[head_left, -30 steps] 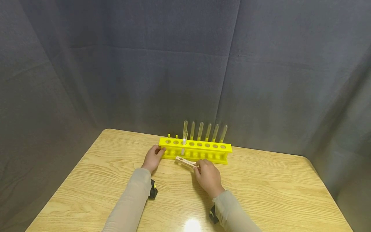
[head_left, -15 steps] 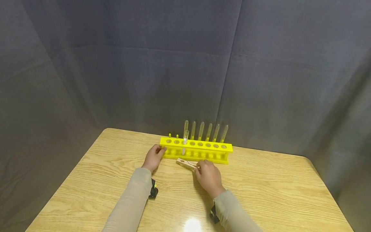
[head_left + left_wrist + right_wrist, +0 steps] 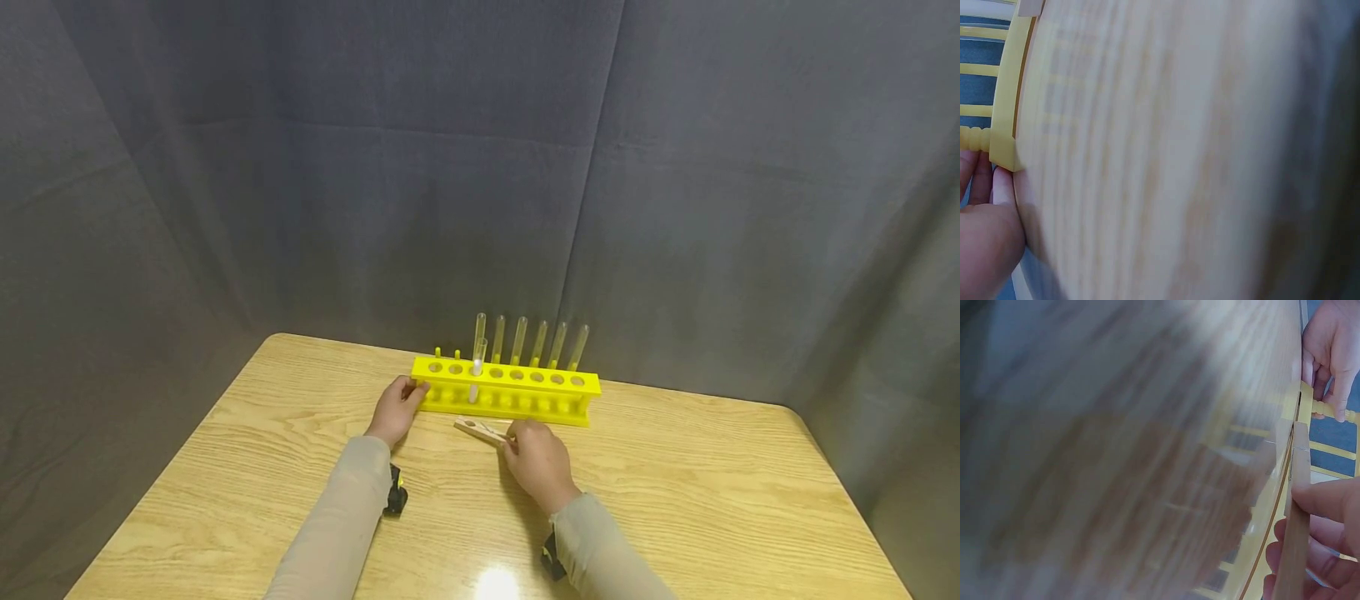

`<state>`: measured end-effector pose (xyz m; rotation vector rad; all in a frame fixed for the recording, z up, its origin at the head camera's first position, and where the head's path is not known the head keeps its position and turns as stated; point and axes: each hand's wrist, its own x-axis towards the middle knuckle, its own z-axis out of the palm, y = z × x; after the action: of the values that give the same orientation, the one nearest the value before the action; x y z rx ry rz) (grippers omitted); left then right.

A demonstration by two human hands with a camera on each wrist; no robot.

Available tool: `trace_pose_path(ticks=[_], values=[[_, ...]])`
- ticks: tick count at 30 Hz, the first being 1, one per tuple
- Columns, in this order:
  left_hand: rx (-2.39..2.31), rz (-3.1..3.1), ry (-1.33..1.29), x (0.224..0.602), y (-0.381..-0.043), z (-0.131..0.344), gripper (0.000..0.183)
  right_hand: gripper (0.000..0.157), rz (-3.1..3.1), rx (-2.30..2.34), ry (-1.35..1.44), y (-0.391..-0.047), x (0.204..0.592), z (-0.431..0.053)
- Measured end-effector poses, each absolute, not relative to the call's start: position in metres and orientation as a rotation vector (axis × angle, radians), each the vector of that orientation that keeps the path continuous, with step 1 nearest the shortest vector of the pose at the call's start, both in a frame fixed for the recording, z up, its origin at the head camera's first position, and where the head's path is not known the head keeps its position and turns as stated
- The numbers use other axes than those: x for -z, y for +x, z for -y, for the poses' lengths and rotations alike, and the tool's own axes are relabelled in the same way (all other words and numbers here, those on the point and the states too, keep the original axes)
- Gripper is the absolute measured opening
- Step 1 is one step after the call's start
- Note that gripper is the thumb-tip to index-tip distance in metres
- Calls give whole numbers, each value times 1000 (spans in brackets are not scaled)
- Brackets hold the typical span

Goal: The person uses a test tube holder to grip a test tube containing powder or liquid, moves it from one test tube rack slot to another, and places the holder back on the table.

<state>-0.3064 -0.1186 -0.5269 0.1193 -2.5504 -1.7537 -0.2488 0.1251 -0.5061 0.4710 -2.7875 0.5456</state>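
A yellow test tube rack [image 3: 540, 377] stands on the table, with a row of round holes along its top. My left hand [image 3: 396, 412] grips its left end, thumb in front and fingers behind; the left wrist view shows the hand [image 3: 991, 237] at the rack's end post. One test tube [image 3: 478, 357] with white contents stands upright in the third hole from the left. In front of the rack, my right hand [image 3: 537, 463] pinches a wooden test tube clamp [image 3: 480, 431] by its handle end. The clamp's head points left, low over the table.
Several clear test tubes [image 3: 521, 340] sit upside down on the rack's rear pegs. Two bare pegs [image 3: 438, 352] show at the left. The wooden table [image 3: 675, 492] reaches back to a grey curtain [image 3: 420, 208].
My right hand has lowered slightly and drawn a little towards me with the clamp, away from the rack. My left hand keeps its grip on the rack's end.
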Motion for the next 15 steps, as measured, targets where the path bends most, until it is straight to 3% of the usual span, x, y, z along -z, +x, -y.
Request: trace_pose_path(ticks=[15], values=[[1753, 2563, 137, 527, -306, 118, 28, 14, 2830, -543, 469, -247, 507, -126]])
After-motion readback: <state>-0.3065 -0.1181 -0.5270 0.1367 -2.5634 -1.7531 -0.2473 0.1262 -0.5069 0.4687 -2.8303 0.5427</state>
